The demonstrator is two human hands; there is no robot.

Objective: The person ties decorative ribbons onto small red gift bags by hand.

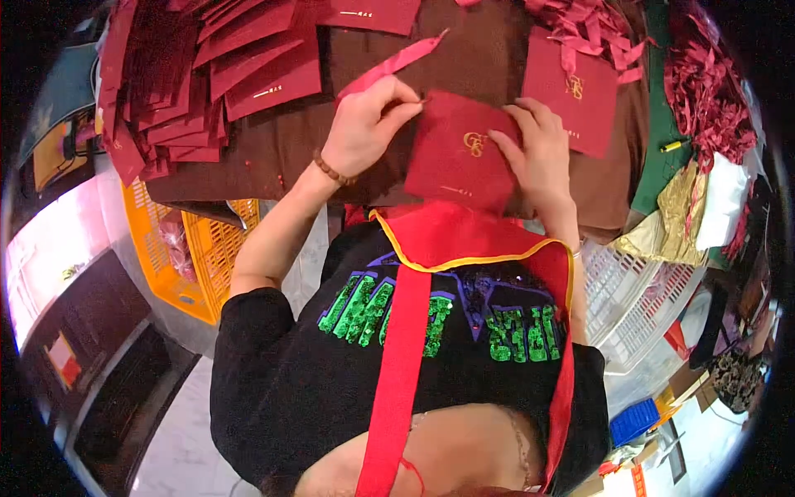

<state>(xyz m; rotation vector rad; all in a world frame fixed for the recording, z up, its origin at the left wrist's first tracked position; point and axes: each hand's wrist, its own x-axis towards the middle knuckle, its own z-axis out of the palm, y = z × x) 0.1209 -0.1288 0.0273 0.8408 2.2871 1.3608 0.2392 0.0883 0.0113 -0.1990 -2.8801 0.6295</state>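
A dark red, square, flat paper bag [447, 153] with a gold emblem lies tilted at the table's near edge, in front of my apron. My right hand [537, 149] grips its right side, thumb on the front face and fingers at the edge. By the bag's upper left corner, the thumb and index finger of my left hand [368, 124] are pinched together. A red ribbon [402, 60] comes out behind that hand and trails up to the right. What exactly sits between the left fingertips is partly hidden.
Stacked dark red bags [265, 79] cover the table's far left. Loose ribbons [592, 37] lie on another bag [571, 108] at the right, with a bigger ribbon heap [704, 91] beyond. Below the table stand an orange crate [170, 257] and a white crate [638, 306].
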